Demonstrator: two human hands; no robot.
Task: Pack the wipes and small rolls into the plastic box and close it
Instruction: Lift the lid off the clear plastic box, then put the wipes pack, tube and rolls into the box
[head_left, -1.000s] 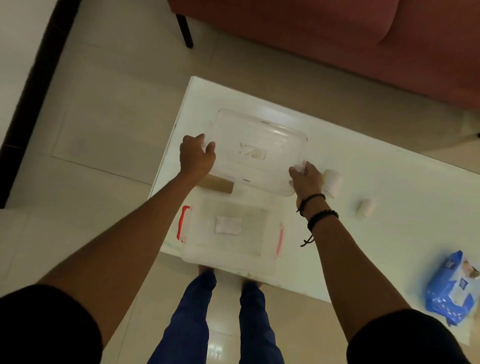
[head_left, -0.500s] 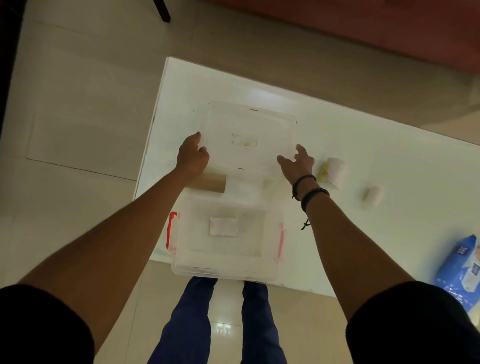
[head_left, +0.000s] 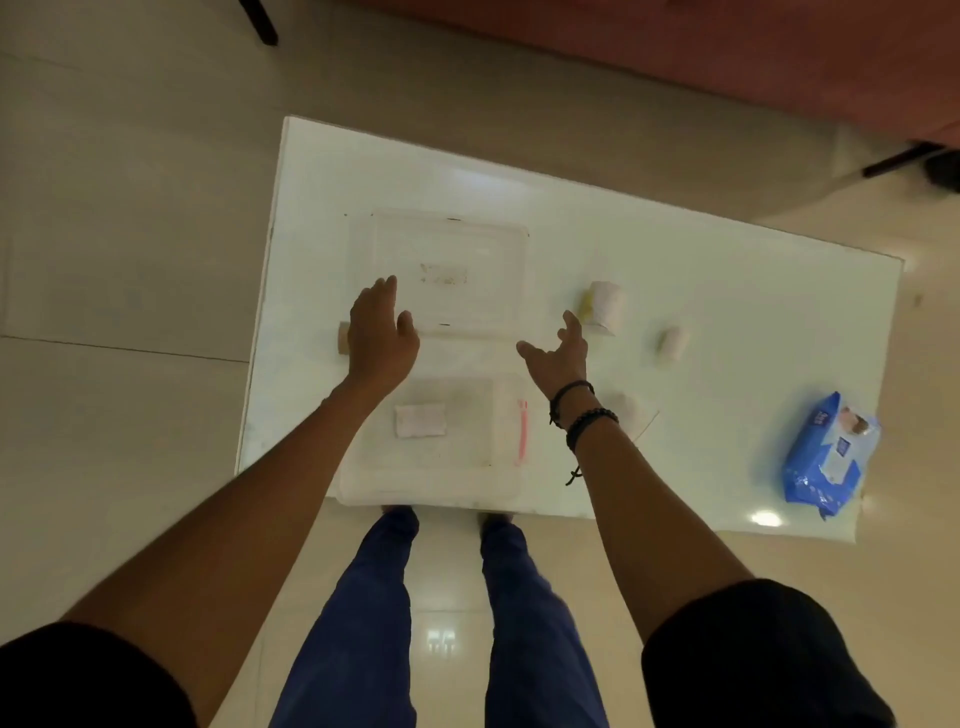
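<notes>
Both hands have let go of the clear lid (head_left: 449, 273), now flat on the table (head_left: 727, 270) beyond the open plastic box (head_left: 457, 467). My left hand (head_left: 382, 332) and right hand (head_left: 558, 356) hover spread, empty. Two light, soft small rolls (head_left: 605, 307), (head_left: 674, 343) and one squashy wipes pack (head_left: 826, 457) wait right; grasp around their middles.

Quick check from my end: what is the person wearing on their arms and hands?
Both hands are bare, no gloves or rings that I can make out. The left hand has a plain wrist. The right hand has two dark bracelets at the wrist, one beaded, with a short cord end hanging. Black short sleeves end above the elbows; forearms are uncovered.
</notes>
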